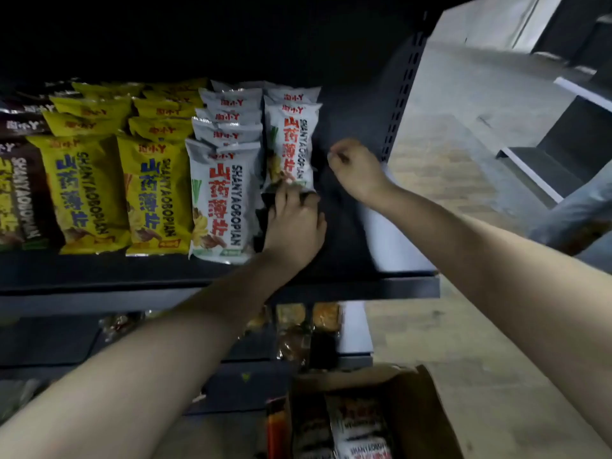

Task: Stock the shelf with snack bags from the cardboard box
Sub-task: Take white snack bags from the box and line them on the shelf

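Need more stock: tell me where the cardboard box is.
Head view, bottom right: the cardboard box sits on the floor, in front of the shelf.

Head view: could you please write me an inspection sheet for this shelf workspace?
Surface: dark shelf, dimly lit.
Job's things: white bags and yellow bags in rows; box below holds more.
Clutter: packets on the lower shelf.
Grips: left hand touches the foot of a white bag; right hand curled, holding nothing.
Cables: nothing seen.
Surroundings: pale floor, grey racks on the right.
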